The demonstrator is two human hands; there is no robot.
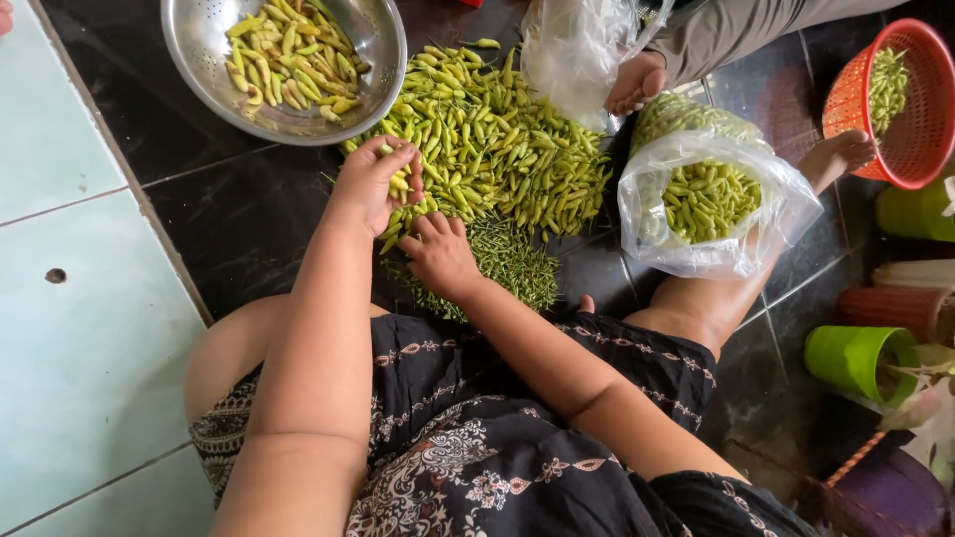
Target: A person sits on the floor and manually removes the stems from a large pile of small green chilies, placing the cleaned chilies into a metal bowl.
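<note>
A big heap of small yellow-green chillies (497,139) lies on the dark floor in front of me. My left hand (376,184) rests on the heap's near left edge, fingers curled around a few chillies. My right hand (440,254) sits just below it, palm down, fingers closed over chillies at the heap's edge. A pile of thin green stems (517,264) lies right beside my right hand. A metal colander (383,45) with stemmed chillies stands at the far left of the heap.
A clear plastic bag (776,224) of chillies leans on my right leg. An orange basket (920,119) with chillies stands far right. Another person's foot (637,85) and a bag lie beyond the heap. Green pots (846,353) stand at right. Pale tiles (80,298) run along the left.
</note>
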